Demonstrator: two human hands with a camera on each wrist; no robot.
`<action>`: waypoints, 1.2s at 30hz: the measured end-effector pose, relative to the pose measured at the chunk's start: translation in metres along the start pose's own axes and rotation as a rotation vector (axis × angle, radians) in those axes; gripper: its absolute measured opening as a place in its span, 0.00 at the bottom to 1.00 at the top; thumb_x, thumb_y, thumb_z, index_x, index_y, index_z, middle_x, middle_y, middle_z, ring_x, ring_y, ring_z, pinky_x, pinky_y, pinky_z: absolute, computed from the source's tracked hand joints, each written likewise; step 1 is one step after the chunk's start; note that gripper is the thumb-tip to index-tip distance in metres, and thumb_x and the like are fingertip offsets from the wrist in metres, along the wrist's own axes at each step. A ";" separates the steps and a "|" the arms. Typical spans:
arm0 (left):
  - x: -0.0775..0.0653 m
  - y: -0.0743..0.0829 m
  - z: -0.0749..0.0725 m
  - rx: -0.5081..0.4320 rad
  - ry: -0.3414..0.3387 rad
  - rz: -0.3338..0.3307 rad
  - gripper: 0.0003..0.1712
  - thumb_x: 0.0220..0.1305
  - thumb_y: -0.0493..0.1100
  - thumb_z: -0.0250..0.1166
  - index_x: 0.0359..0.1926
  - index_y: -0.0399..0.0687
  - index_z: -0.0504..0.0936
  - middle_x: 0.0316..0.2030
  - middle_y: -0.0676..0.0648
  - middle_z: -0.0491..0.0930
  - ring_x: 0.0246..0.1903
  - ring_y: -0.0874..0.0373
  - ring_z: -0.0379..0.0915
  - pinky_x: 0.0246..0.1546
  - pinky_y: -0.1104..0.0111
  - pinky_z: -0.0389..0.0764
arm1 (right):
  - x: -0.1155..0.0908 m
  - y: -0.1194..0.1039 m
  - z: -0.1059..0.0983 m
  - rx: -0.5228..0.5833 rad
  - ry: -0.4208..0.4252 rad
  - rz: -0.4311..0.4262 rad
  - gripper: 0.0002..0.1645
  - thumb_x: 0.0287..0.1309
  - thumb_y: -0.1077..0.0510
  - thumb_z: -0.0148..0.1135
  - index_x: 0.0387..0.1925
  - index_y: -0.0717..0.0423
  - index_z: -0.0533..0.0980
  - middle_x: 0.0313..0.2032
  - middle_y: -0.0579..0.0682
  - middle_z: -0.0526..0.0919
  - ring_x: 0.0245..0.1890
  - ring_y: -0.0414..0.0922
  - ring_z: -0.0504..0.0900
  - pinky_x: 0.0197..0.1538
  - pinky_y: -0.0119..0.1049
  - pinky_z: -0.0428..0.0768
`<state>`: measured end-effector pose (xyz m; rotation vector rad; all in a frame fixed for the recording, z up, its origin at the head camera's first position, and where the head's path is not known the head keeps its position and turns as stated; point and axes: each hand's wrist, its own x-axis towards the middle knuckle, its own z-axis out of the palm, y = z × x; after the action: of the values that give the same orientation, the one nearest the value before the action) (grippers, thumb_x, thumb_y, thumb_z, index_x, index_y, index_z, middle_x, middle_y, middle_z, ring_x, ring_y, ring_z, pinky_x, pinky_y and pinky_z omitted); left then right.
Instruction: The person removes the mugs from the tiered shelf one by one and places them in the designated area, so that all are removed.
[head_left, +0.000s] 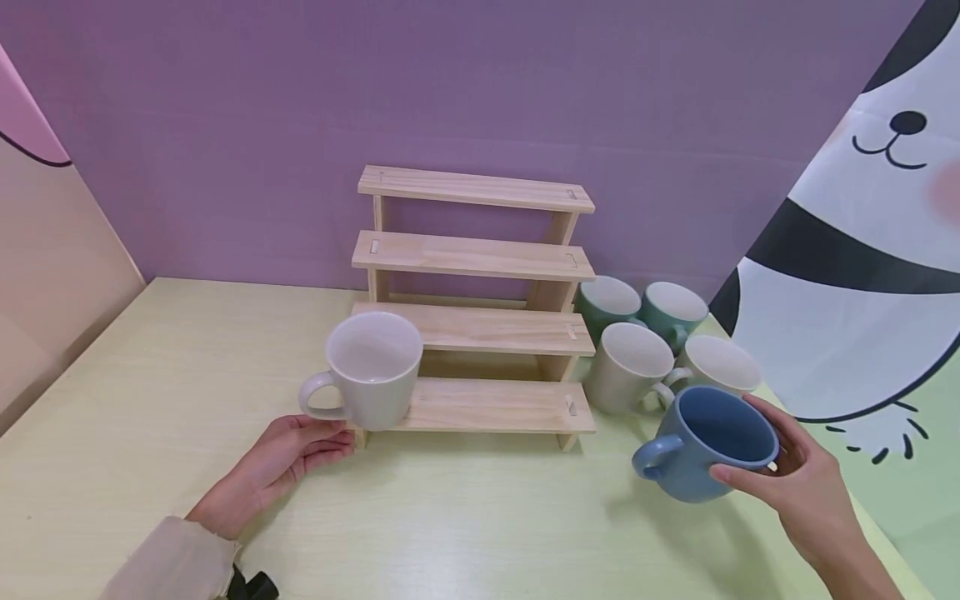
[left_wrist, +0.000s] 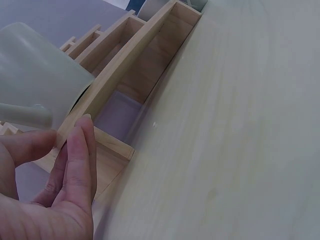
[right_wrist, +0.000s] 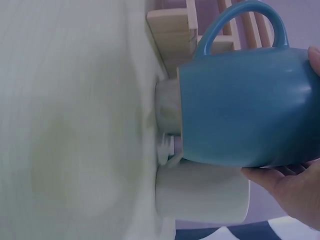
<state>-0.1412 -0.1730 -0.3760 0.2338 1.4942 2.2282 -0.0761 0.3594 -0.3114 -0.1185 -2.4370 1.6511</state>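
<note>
A blue mug (head_left: 693, 471) is held up off the table in my right hand (head_left: 813, 492), thumb on its near side and fingers at the rim's far right; its handle points left. The right wrist view shows that blue mug (right_wrist: 245, 110) close up. My left hand (head_left: 281, 462) pinches the left end of the lowest step of a stepped wooden shelf (head_left: 487, 408). In the left wrist view, thumb and fingers (left_wrist: 77, 160) meet at the board's edge. A white mug (head_left: 375, 375) stands upright on that step's left end, handle to the left.
Right of the shelf, two green mugs (head_left: 607, 304) stand behind a cream mug (head_left: 628, 367) and a white-rimmed mug (head_left: 720, 364), which the blue mug partly covers. Behind the pale table (head_left: 465, 525) is a purple backdrop (head_left: 262, 167), with a panda-print panel (head_left: 862, 258) along the right.
</note>
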 end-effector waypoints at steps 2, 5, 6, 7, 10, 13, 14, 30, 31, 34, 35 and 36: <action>0.000 0.000 0.000 0.001 -0.003 0.001 0.09 0.68 0.34 0.56 0.36 0.46 0.83 0.35 0.51 0.85 0.37 0.61 0.83 0.45 0.75 0.84 | -0.001 0.003 -0.003 0.025 0.011 0.001 0.49 0.49 0.71 0.69 0.69 0.44 0.60 0.49 0.27 0.71 0.43 0.23 0.73 0.37 0.14 0.80; 0.000 0.000 0.000 -0.001 -0.007 0.003 0.10 0.68 0.33 0.55 0.36 0.46 0.83 0.35 0.51 0.85 0.37 0.62 0.83 0.45 0.75 0.84 | -0.002 0.007 -0.008 0.035 0.030 0.013 0.49 0.49 0.71 0.68 0.69 0.43 0.60 0.48 0.27 0.71 0.42 0.23 0.73 0.37 0.14 0.80; 0.000 0.000 0.000 -0.002 -0.008 0.004 0.10 0.68 0.33 0.55 0.36 0.46 0.83 0.35 0.51 0.85 0.37 0.62 0.83 0.45 0.75 0.84 | -0.002 0.009 -0.009 0.027 0.039 0.019 0.49 0.49 0.71 0.69 0.69 0.43 0.60 0.48 0.27 0.70 0.42 0.22 0.73 0.36 0.14 0.79; 0.000 0.000 0.000 -0.003 -0.008 0.004 0.10 0.68 0.33 0.56 0.36 0.46 0.83 0.35 0.51 0.85 0.37 0.62 0.83 0.44 0.75 0.84 | -0.001 0.010 -0.011 0.015 0.047 0.027 0.49 0.49 0.70 0.69 0.69 0.42 0.59 0.47 0.27 0.70 0.42 0.22 0.73 0.36 0.13 0.79; 0.000 -0.001 0.000 -0.004 -0.003 0.004 0.09 0.68 0.33 0.56 0.36 0.46 0.83 0.35 0.51 0.85 0.37 0.62 0.83 0.44 0.75 0.84 | -0.001 0.013 -0.015 -0.008 0.068 0.047 0.49 0.50 0.69 0.69 0.70 0.41 0.59 0.47 0.26 0.69 0.41 0.21 0.72 0.36 0.12 0.78; 0.000 -0.001 0.000 0.001 0.001 0.003 0.09 0.68 0.34 0.56 0.36 0.47 0.83 0.35 0.51 0.85 0.37 0.62 0.83 0.45 0.75 0.84 | -0.001 0.017 -0.019 -0.035 0.093 0.059 0.49 0.50 0.68 0.70 0.70 0.40 0.58 0.46 0.25 0.68 0.41 0.20 0.71 0.36 0.10 0.77; 0.000 -0.001 0.000 0.004 0.001 0.004 0.09 0.68 0.34 0.56 0.36 0.47 0.83 0.35 0.51 0.85 0.37 0.62 0.83 0.45 0.75 0.84 | -0.001 0.018 -0.020 -0.026 0.102 0.058 0.49 0.50 0.68 0.70 0.70 0.41 0.58 0.46 0.26 0.68 0.41 0.20 0.71 0.35 0.10 0.76; 0.001 -0.001 -0.001 -0.015 -0.002 0.009 0.11 0.69 0.33 0.54 0.36 0.46 0.83 0.34 0.51 0.86 0.36 0.62 0.83 0.45 0.75 0.84 | 0.001 0.038 -0.038 0.009 0.179 0.077 0.48 0.50 0.69 0.69 0.67 0.37 0.60 0.46 0.25 0.66 0.40 0.19 0.69 0.34 0.07 0.74; 0.001 -0.001 -0.001 -0.021 -0.002 0.010 0.12 0.69 0.32 0.53 0.36 0.46 0.83 0.34 0.51 0.86 0.36 0.62 0.83 0.45 0.75 0.84 | 0.001 0.039 -0.038 0.018 0.181 0.077 0.47 0.50 0.69 0.69 0.66 0.36 0.60 0.46 0.25 0.66 0.40 0.19 0.69 0.34 0.07 0.74; 0.002 -0.002 -0.002 -0.030 -0.004 0.014 0.13 0.69 0.32 0.53 0.36 0.46 0.83 0.34 0.51 0.85 0.36 0.62 0.83 0.44 0.75 0.84 | 0.002 0.041 -0.041 0.065 0.182 0.074 0.46 0.50 0.70 0.69 0.64 0.35 0.62 0.45 0.26 0.67 0.39 0.18 0.70 0.34 0.08 0.74; 0.002 -0.002 -0.001 -0.029 -0.005 0.016 0.13 0.69 0.32 0.52 0.36 0.46 0.83 0.34 0.51 0.85 0.36 0.62 0.83 0.44 0.75 0.84 | 0.002 0.041 -0.041 0.074 0.183 0.074 0.45 0.50 0.70 0.68 0.63 0.34 0.62 0.45 0.26 0.68 0.39 0.18 0.70 0.34 0.08 0.74; 0.002 -0.002 -0.001 -0.030 -0.005 0.016 0.13 0.69 0.32 0.52 0.36 0.46 0.83 0.34 0.51 0.85 0.36 0.62 0.83 0.44 0.75 0.84 | 0.002 0.042 -0.042 0.084 0.185 0.073 0.45 0.50 0.70 0.68 0.63 0.34 0.63 0.45 0.26 0.68 0.39 0.18 0.71 0.34 0.08 0.74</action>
<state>-0.1431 -0.1725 -0.3789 0.2423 1.4600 2.2598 -0.0715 0.4135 -0.3349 -0.3352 -2.2486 1.6879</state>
